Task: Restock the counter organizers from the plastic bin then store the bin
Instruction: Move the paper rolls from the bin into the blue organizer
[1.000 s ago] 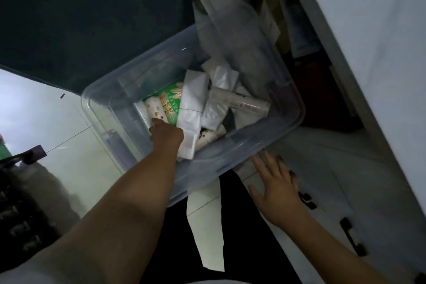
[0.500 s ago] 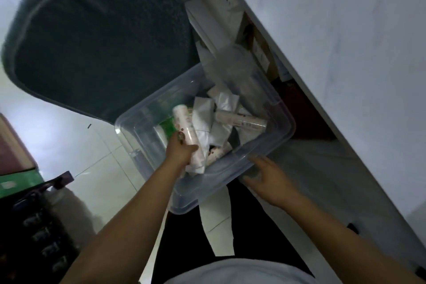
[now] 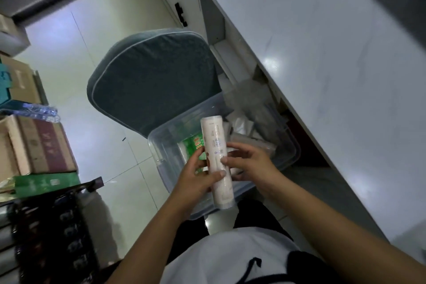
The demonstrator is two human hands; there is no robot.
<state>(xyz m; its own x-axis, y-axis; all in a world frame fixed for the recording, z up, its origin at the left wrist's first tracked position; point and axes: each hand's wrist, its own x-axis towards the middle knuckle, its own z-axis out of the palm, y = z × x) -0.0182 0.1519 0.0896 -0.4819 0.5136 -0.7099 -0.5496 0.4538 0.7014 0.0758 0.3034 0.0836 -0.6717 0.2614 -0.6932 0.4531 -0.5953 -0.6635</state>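
both hands raised over the plastic bin, sharing one pale tube. left hand wraps the tube's lower half, thumb across its front — this is the carrying grip. right hand pinches it just beside, fingertips on the printed side, likely steadying or turning it to read the label before it goes up. tube held lengthwise, clear of the bin, so it looks freshly picked for restocking.

bin sits on the floor directly under the grip, part tucked beneath the worktop edge, within easy reach. below the grip, inside it: a green packet and white wrapped items. grey cushion lies beyond the bin. organizers not in view.
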